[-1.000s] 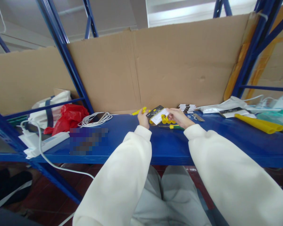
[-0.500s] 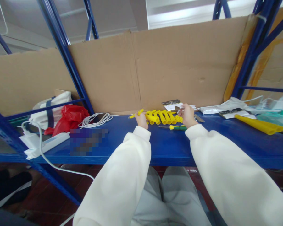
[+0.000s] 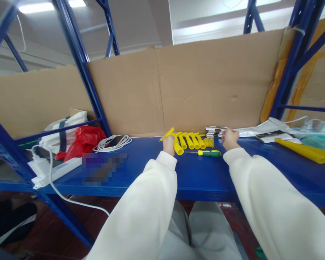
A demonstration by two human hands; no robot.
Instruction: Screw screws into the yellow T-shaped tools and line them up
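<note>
My left hand [image 3: 168, 145] is closed around a yellow plastic piece [image 3: 169, 133], whose narrow end sticks up past the fingers. Right beside it, several yellow tapered tubes [image 3: 190, 141] lie in a slanted row with their wide ends toward me. Small flat yellow pieces [image 3: 209, 142] sit at the row's right end. My right hand [image 3: 231, 139] grips the right end of a stack of black-and-white printed cards [image 3: 215, 131] near the cardboard wall; its fingertips are partly hidden. A green-and-yellow screwdriver [image 3: 209, 153] lies in front of the row, its shaft pointing left.
The blue shelf top [image 3: 151, 177] is backed by a cardboard wall [image 3: 206, 83]. On the left are a coiled white cable [image 3: 113, 142], a red plastic bag [image 3: 88, 139] and a power strip [image 3: 58, 171]. Long yellow cones [image 3: 304, 150] and white packaging [image 3: 265, 126] lie at right.
My right hand has moved right, off the metal piece near the tubes and onto the card stack. My left hand stays on a yellow piece, now tilted more upright. The view has tipped up slightly.
</note>
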